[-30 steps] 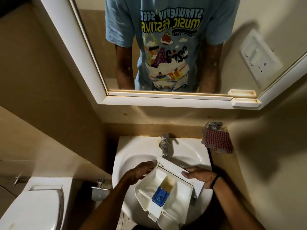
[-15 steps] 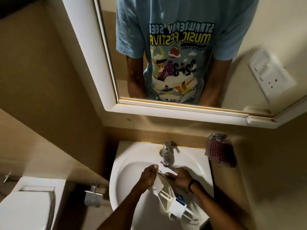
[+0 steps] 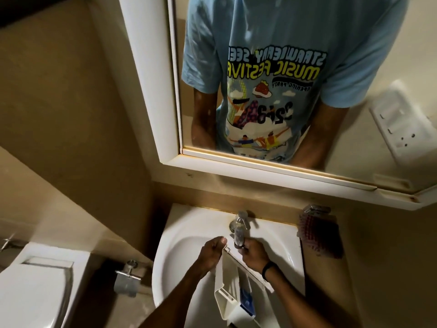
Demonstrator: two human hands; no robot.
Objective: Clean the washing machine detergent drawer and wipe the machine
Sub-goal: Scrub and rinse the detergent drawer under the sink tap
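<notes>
The white detergent drawer (image 3: pixel 230 282), with a blue insert (image 3: pixel 246 301) inside, is tipped on its side over the white sink (image 3: pixel 175 252). My left hand (image 3: pixel 210 253) grips the drawer's far left edge. My right hand (image 3: pixel 253 255) holds the front panel near its top corner, just below the spout of the chrome tap (image 3: pixel 240 229). The washing machine is not in view.
A red checked cloth (image 3: pixel 316 235) hangs on the wall to the right of the sink. A framed mirror (image 3: pixel 272 79) is above, showing a person's blue T-shirt. A toilet (image 3: pixel 30 287) and a chrome paper holder (image 3: pixel 126 279) are at the lower left.
The drawer has gone from lying open-side up to standing on its side. Both hands have moved in close under the tap. The view has tilted up and shifted.
</notes>
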